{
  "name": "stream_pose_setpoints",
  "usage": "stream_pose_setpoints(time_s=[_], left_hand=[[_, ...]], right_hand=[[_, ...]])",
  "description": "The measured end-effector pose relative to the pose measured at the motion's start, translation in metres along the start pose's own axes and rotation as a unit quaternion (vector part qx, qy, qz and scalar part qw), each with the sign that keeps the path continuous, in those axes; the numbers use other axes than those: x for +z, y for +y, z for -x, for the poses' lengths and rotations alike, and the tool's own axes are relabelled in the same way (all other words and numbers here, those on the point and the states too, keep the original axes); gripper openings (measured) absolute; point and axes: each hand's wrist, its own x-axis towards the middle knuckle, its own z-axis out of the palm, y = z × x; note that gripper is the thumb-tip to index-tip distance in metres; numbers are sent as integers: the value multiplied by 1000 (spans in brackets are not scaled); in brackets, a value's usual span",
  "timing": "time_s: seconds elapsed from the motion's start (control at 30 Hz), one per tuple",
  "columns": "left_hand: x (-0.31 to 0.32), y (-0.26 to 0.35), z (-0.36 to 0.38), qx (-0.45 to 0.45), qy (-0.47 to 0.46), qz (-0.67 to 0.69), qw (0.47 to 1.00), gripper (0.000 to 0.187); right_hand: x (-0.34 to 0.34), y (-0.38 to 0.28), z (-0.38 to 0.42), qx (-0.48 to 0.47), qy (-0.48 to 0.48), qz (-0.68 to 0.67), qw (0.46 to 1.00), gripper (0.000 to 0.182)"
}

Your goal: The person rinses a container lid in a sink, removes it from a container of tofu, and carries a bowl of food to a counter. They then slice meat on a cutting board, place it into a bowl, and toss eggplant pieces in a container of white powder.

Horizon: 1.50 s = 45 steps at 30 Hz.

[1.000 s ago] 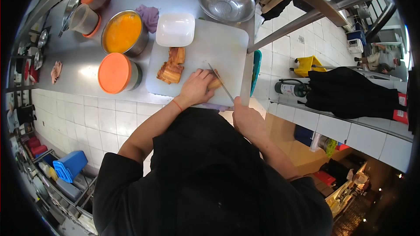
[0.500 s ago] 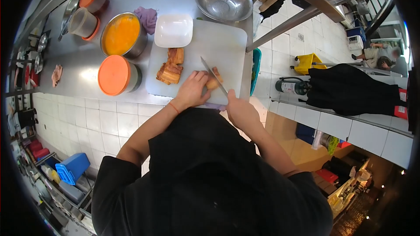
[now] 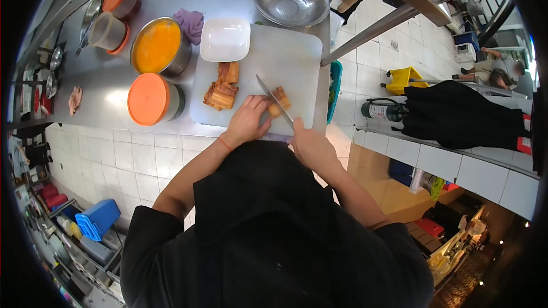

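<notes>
On the white cutting board (image 3: 285, 48), my left hand (image 3: 248, 120) presses its bent fingers against a small browned piece of meat (image 3: 282, 98). My right hand (image 3: 313, 145) is closed round the handle of a knife (image 3: 275, 98), whose blade lies slanted across the meat beside my left fingertips. Several strips of browned meat (image 3: 221, 94) rest on the board to the left. Above them, a white square dish (image 3: 225, 39) stands on the board's upper left corner.
Left of the board are a bowl of orange liquid (image 3: 157, 45), an orange-lidded tub (image 3: 147, 99) and a purple cloth (image 3: 189, 24). A steel colander (image 3: 291, 0) stands behind. A metal post (image 3: 399, 20) rises at right; a person (image 3: 502, 71) sits far off.
The knife and my right hand have shifted slightly left. More of the browned meat shows right of the blade. The distant person has changed posture.
</notes>
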Motion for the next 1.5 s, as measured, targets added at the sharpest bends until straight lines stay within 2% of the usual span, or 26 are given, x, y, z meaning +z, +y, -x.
stream_pose_setpoints(time_s=[0.03,0.17,0.23,0.33,0.43,0.5,0.53,0.6,0.63,0.7,0.9,1.0,1.13,1.23,1.27,1.37,1.4,1.43,1.5], left_hand=[[1,0,1,-2,1,1,1000,37],[7,-5,2,-21,-7,4,1000,34],[10,-5,6,-15,-3,0,1000,33],[8,-4,4,-28,-14,-11,999,34],[8,-1,9,-29,-3,-12,999,43],[5,9,8,-87,20,0,996,57],[6,11,5,-86,22,-2,996,57],[9,13,2,-105,45,-51,992,71],[11,14,1,-104,45,-53,992,71],[17,10,-5,-129,-13,-12,992,72],[27,-5,-27,-96,3,-6,995,66],[26,-20,-58,-63,25,-24,997,63],[26,-40,-92,-82,13,-22,996,65],[15,-30,-91,-81,1,-61,995,66],[7,-24,-83,-76,8,-106,991,68],[-33,-2,-48,-107,50,-180,977,69],[-48,7,-38,-173,47,-208,961,74],[-59,13,-28,-177,48,-212,960,74],[-75,17,-8,-280,4,-267,922,80]], right_hand=[[-3,-2,7,18,-33,7,999,24],[40,13,-12,20,-13,-13,1000,23],[61,19,-37,-48,84,-47,994,18],[52,21,-49,-59,67,-53,995,20],[32,23,-25,-11,37,-37,999,24],[13,26,-7,12,41,-19,999,25],[5,31,-3,37,46,-1,998,26],[-1,46,-3,45,47,5,998,26],[-2,54,-3,55,46,9,997,26],[10,66,-6,37,49,12,998,27],[23,73,-22,6,73,11,997,29],[13,77,-50,28,101,42,994,32],[8,90,-86,10,142,57,988,37],[-5,87,-82,3,140,74,987,39],[-6,86,-74,11,145,59,988,35],[-3,74,-45,-1,179,-15,984,23],[1,69,-37,-10,176,-17,984,23],[7,65,-28,-13,164,-28,986,22],[19,63,-16,-12,152,-37,988,21]])
